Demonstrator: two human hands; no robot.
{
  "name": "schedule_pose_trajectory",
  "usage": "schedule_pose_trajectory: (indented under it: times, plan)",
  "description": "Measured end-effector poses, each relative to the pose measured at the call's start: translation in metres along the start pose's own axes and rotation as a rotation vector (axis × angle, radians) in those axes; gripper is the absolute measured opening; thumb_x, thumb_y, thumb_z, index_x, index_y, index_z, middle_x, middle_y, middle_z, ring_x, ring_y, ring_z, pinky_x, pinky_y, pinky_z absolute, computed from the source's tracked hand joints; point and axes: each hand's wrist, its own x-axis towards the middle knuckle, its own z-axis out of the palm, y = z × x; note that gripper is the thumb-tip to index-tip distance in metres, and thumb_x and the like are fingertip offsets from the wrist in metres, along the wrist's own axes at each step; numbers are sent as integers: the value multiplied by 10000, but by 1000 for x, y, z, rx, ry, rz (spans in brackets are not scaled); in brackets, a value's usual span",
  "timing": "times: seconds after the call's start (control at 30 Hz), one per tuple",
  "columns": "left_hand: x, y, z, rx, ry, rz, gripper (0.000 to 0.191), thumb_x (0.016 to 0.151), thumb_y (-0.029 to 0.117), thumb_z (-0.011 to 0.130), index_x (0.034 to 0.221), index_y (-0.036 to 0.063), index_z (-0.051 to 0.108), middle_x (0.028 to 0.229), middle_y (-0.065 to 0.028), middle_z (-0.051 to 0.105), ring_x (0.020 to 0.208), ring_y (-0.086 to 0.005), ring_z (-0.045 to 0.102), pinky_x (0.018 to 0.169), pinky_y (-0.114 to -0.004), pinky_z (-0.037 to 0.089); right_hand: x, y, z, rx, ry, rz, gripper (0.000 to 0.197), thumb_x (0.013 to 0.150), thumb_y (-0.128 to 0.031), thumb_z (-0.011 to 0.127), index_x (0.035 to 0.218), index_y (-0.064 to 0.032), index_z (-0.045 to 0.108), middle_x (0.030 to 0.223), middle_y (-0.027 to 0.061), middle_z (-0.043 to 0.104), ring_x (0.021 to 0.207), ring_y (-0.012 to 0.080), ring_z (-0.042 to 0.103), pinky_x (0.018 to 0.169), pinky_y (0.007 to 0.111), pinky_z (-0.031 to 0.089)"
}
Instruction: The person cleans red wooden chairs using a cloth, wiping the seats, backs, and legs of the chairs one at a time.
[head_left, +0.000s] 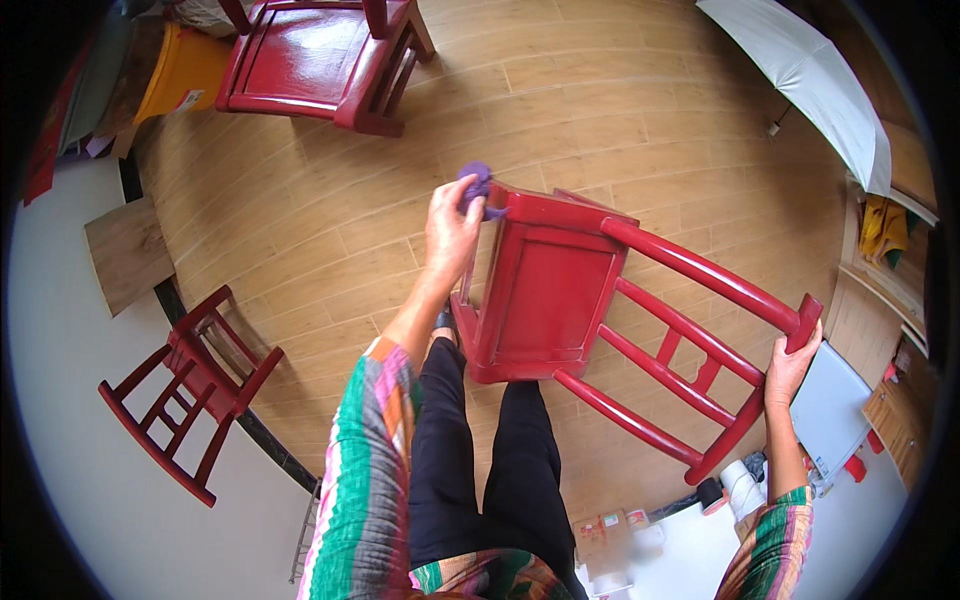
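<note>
A red wooden chair (559, 296) is tilted before me, its seat towards me and its slatted back pointing to the right. My left hand (454, 221) holds a bunched purple cloth (475, 184) at the upper left corner of the seat frame. At the far right, my right hand (792, 367) grips the top rail (731, 442) of the chair's back near its upper end. The chair's lower legs are partly hidden behind the seat.
Another red chair (296, 56) stands at the top left, and a smaller red chair (206, 390) by the left wall. An open pale umbrella (814, 71) lies at the upper right. Cardboard boxes (602, 534) and spools (710, 495) sit at the lower right.
</note>
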Motion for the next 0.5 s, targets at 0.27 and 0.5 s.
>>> schedule_pose_trajectory:
  times: [0.27,0.5]
  plan:
    - [-111,-31,21,-34,-161,102,264,805,-31,616,1045,79,617,1069,-161,507,1057,-339,521,944,-384,438,3,43,23,-73,2,64,670,821,-65,580,1430,-60,300,1340,208,487,1214,336,506,1049,379,373]
    - [-241,-82,-68,-95,-660,-144,279,808,-7,626,1071,86,632,1061,-134,555,1065,-302,561,921,-374,467,15,82,26,-235,29,125,658,834,-204,628,1416,-89,345,1329,165,519,1176,327,542,982,393,418]
